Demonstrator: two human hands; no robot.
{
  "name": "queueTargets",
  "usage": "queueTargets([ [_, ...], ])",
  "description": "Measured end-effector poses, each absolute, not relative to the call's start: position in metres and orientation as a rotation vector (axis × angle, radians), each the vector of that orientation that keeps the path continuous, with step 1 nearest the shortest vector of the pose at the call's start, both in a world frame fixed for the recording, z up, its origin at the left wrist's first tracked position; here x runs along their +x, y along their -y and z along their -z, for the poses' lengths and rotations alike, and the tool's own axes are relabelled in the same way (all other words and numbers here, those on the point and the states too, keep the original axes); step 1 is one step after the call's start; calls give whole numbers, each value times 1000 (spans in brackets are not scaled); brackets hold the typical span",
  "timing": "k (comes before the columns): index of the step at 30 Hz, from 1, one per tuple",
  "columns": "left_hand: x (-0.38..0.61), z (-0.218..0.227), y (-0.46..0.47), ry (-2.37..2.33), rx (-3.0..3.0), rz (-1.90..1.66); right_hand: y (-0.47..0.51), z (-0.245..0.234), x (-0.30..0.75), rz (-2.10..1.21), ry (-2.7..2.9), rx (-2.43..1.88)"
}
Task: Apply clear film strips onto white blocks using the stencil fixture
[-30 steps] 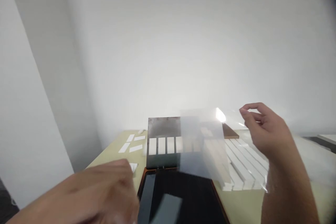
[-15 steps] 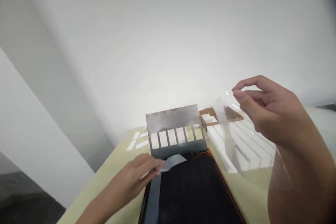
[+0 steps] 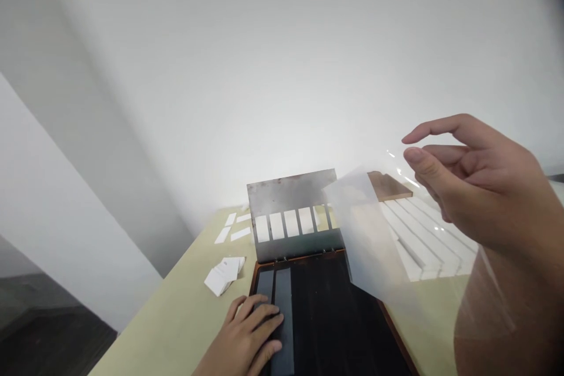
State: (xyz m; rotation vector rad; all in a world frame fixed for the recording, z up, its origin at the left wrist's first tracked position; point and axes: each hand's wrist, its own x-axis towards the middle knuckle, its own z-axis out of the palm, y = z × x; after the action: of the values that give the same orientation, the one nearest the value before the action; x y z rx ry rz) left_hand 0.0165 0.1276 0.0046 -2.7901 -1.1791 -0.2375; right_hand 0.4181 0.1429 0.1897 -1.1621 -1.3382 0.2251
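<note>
My left hand (image 3: 249,335) lies flat, fingers spread, on grey strips (image 3: 282,305) laid at the left side of a black tray (image 3: 335,317) with a brown rim. My right hand (image 3: 480,188) is raised at the right, fingers loosely curled, pinching a clear plastic sheet (image 3: 374,241) that hangs down over the tray's right edge. Behind the tray a metal plate (image 3: 293,211) with a row of slots stands tilted up.
Rows of long white strips (image 3: 423,235) lie on the yellowish table (image 3: 176,317) at the right, with a brown board (image 3: 390,185) behind them. A small stack of white cards (image 3: 224,273) and a few loose white pieces (image 3: 231,228) lie left of the tray. A white wall stands close behind.
My left hand has laid a second grey strip down in the tray and now presses flat on it. My right hand has lifted and swung the clear sheet leftward over the tray edge.
</note>
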Motion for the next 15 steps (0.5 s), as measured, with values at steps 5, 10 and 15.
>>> queueTargets([
  [5,13,8,-131,1266,-2726,252,-147,-187,419,-186,1305,-1153],
  [10,11,5,-130,1281,-2754,267,-143,-190,414,-191,1284,-1139],
  [15,13,1,-129,1244,-2782,301,-133,-198,405,-228,1304,-1197],
])
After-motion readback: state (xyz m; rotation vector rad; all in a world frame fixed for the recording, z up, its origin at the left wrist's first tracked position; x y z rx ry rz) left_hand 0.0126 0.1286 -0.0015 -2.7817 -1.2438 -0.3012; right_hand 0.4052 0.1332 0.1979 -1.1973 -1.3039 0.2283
